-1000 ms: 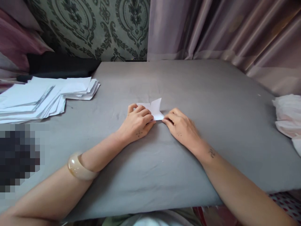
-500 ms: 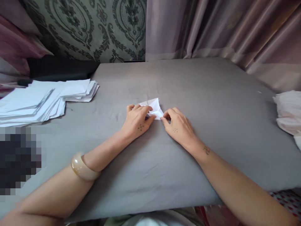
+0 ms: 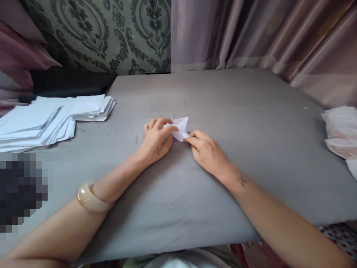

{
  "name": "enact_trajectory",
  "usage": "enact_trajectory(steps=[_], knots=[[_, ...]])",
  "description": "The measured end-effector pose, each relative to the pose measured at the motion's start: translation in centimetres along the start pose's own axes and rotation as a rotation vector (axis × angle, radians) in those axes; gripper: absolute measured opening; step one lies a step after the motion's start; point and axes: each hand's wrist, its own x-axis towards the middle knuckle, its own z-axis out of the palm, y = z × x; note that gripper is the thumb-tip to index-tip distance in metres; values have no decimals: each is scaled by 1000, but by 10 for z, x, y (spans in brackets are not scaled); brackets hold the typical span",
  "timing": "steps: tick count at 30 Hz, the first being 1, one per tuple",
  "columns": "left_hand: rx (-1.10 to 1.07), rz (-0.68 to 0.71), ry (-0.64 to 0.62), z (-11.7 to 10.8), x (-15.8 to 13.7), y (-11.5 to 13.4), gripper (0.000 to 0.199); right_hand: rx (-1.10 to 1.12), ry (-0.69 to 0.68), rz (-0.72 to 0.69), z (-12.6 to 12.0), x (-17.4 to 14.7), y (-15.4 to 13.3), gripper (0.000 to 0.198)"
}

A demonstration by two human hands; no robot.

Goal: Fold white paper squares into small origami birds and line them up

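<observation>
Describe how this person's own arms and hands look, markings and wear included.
Both forearms show bare, without sleeves, and no gloves are worn. The left forearm wears a thick, glossy cream bangle. The left hand has a cluster of small dark dots on its back; the right hand has fainter ones. A dark mark, too small to read, sits by the right wrist.

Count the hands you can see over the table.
2: the left hand on the folded paper's left part, the right hand at its near right corner. The blurred patch at far left could hide more.
</observation>
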Motion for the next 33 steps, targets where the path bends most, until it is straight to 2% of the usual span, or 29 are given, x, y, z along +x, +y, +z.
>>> enact_trajectory(steps=[3, 6, 9, 12, 16, 20, 22, 25, 27, 33], knots=[[78, 1, 137, 2, -1, -2, 40, -15, 1, -17, 0, 0, 0, 36], [25, -64, 216, 5, -2, -7, 48, -11, -2, -14, 0, 0, 0, 36], [-97, -88, 115, 7, -3, -8, 28, -6, -19, 0, -2, 1, 0, 36], [-160, 12, 19, 8, -3, -4, 12, 10, -43, 2, -4, 1, 0, 38], [-159, 179, -55, 9, -2, -1, 20, 55, -69, 12, -7, 0, 1, 39], [-140, 287, -97, 10, -2, -4, 26, 186, -90, 22, -13, 1, 7, 34], [-129, 318, -118, 9, -1, -5, 27, 284, -84, 112, -17, 3, 12, 28], [-91, 353, -145, 6, -1, -5, 30, 417, -38, 347, -21, 6, 18, 17], [-60, 363, -160, 4, -2, -5, 32, 462, -1, 437, -20, 7, 20, 12], [28, 388, -218, 3, -3, -5, 35, 450, 62, 452, -13, 10, 22, 15]])
